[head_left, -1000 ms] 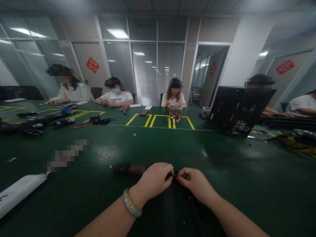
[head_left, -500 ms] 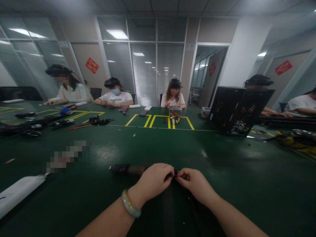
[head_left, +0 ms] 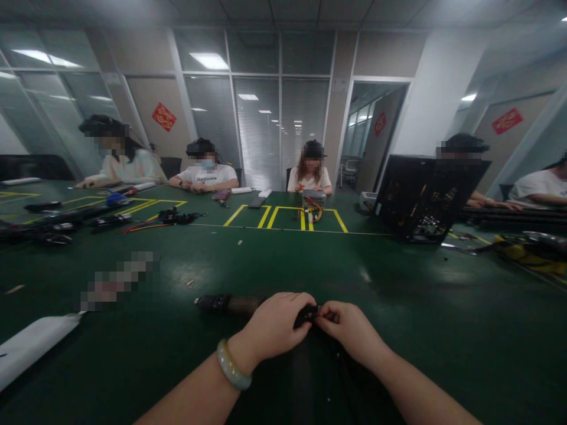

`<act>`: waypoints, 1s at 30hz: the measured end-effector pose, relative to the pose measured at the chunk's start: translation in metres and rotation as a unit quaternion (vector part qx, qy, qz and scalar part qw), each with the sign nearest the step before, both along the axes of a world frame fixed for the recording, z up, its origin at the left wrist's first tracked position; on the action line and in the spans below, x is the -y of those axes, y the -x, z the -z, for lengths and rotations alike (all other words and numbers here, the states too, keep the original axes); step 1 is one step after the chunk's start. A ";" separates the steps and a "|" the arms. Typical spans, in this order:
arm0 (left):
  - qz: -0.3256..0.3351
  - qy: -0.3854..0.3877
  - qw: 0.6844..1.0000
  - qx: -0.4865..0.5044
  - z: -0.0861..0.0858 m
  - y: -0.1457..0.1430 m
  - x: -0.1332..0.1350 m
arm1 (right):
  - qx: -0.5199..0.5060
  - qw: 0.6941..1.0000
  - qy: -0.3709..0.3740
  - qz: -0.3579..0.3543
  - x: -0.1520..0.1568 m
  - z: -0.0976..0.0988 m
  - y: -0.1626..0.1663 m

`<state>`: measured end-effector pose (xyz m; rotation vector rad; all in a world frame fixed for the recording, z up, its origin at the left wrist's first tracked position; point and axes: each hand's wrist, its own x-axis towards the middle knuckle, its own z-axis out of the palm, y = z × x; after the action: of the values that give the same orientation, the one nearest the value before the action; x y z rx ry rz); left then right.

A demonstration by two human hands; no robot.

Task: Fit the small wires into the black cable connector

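Two hands work: my left hand (head_left: 280,320) curls over a dark tool (head_left: 234,304) poking out left, my right hand (head_left: 343,323) pinches something tiny (head_left: 312,315) at its end. I think that part's unfinished, but can't be sure. Far past them stands a black case (head_left: 416,206).

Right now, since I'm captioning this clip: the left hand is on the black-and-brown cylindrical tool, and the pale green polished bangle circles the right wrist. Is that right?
Not quite: the pale green polished bangle circles the left wrist, as the head view shows. The left hand is indeed on the black-and-brown cylindrical tool.
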<state>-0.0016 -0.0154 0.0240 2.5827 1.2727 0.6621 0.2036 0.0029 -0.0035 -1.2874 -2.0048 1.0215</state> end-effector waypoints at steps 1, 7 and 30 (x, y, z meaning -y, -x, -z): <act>0.000 0.000 1.000 -0.002 0.001 0.000 0.000 | -0.001 1.000 0.001 -0.001 0.000 0.000 0.000; -0.003 0.005 1.000 -0.011 0.003 0.000 -0.002 | -0.006 1.000 0.009 0.001 0.001 -0.001 0.000; 0.000 -0.001 1.000 -0.014 0.001 0.001 -0.002 | -0.008 1.000 -0.001 -0.007 0.000 0.001 -0.001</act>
<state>-0.0024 -0.0133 0.0227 2.6029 1.2798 0.6283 0.2050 0.0026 -0.0043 -1.2625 -2.0058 1.0332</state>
